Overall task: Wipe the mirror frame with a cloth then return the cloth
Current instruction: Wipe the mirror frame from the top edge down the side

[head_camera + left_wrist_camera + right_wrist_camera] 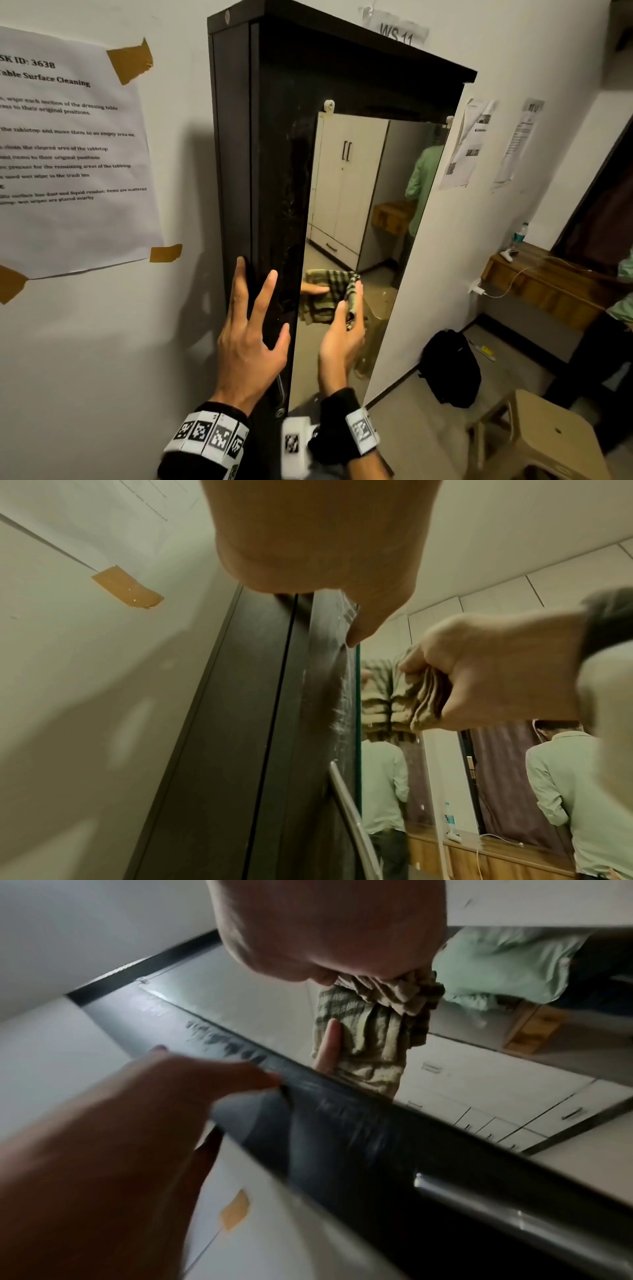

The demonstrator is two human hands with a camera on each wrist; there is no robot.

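Observation:
A tall black cabinet carries a mirror edged by a dusty black frame. My left hand lies flat on the frame's left strip with its fingers spread and straight, the thumb near the glass edge. My right hand grips a folded green checked cloth and holds it against the mirror glass, just right of the frame. The left wrist view shows the cloth bunched in the right hand, with white streaks on the frame. In the right wrist view the cloth meets its own reflection.
A metal door handle sits below my left hand. A taped paper sheet hangs on the wall at left. A black backpack and a beige stool stand on the floor at right, below a wooden shelf.

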